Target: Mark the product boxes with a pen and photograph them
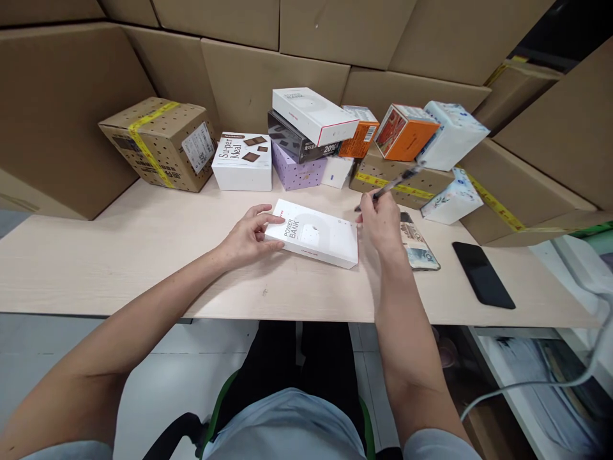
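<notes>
A white power bank box (318, 233) lies flat on the table (119, 255) before me. My left hand (251, 236) is closed on its left end, with the thumb along the front side and the fingers over the top. Near the box's right end, my right hand (382, 220) is closed around a dark, partly see-through pen (400, 179). The pen slants, its lower end pointing left just above the far right corner of the box. Beside the right wrist lies a flat thing with a banknote pattern (420, 248), partly covered by the hand.
Behind the box stand a white Su-per Meal box (242, 167), a purple box (297, 169), a black box (299, 142) and another power bank box (313, 115). Taped cartons (167, 144) flank them. Orange boxes (407, 134) and tissue packs (453, 137) are stacked right, near a black phone (483, 275).
</notes>
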### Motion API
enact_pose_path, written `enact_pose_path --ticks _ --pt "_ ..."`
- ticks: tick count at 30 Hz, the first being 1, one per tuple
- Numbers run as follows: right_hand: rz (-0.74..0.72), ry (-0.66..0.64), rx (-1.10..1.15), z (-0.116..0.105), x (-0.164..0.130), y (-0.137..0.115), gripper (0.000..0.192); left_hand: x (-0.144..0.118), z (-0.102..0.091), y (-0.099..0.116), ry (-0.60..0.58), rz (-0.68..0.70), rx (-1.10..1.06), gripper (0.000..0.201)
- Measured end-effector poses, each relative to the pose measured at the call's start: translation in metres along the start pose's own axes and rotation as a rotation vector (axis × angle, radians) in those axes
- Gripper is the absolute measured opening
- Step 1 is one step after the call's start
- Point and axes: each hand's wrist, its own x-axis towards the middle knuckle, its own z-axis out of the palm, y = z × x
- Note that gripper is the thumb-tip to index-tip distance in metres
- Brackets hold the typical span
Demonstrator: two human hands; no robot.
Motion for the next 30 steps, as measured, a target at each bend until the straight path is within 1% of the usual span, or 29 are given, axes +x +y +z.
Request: enact_pose_path --ticks 2,3,5,7,11,13,17,19,21,22,23,24,27,28,30 --pt "0.011 -0.121 -0.335 -0.010 0.004 0.006 0.021 0.000 0.000 -0.001 0.010 -0.003 0.035 0.051" --pt "0.021 -0.183 -0.453 -0.013 0.006 0.009 0.024 0.000 0.000 -0.001 0.016 0.000 0.053 0.050" --pt "0.056 -0.262 -0.588 -0.016 0.007 0.012 0.029 0.000 0.000 -0.001 0.027 0.011 0.097 0.049" --pt "0.107 -0.283 -0.646 -0.016 0.008 0.013 0.033 0.000 0.000 0.001 0.037 0.020 0.141 0.047" --pt "0.218 -0.325 -0.696 -0.015 0.010 0.016 0.038 -0.001 0.001 0.007 0.057 0.012 0.239 0.044" --pt "0.233 -0.330 -0.693 -0.014 0.011 0.018 0.039 -0.002 0.001 0.011 0.065 -0.006 0.309 0.044" --pt "0.238 -0.329 -0.658 -0.017 0.012 0.021 0.034 -0.003 0.003 0.019 0.068 -0.045 0.411 0.043" --pt "0.239 -0.265 -0.622 -0.024 0.013 0.024 0.034 -0.003 0.004 0.021 0.065 -0.064 0.442 0.044" --pt "0.259 -0.129 -0.590 -0.036 0.013 0.032 0.038 -0.003 0.004 0.021 0.067 -0.070 0.456 0.044" --pt "0.293 -0.059 -0.588 -0.042 0.013 0.037 0.040 -0.003 0.004 0.021 0.068 -0.070 0.458 0.044" --pt "0.341 -0.016 -0.599 -0.048 0.014 0.042 0.041 -0.003 0.005 0.021 0.069 -0.070 0.459 0.044" --pt "0.398 -0.010 -0.615 -0.053 0.014 0.047 0.043 -0.003 0.005 0.020 0.068 -0.073 0.460 0.044" --pt "0.527 -0.112 -0.656 -0.060 0.016 0.058 0.051 -0.004 0.006 0.018 0.062 -0.075 0.468 0.044" --pt "0.545 -0.146 -0.661 -0.060 0.016 0.060 0.050 -0.004 0.006 0.018 0.061 -0.074 0.469 0.044" --pt "0.571 -0.165 -0.662 -0.059 0.018 0.061 0.045 -0.005 0.006 0.018 0.058 -0.071 0.467 0.044"
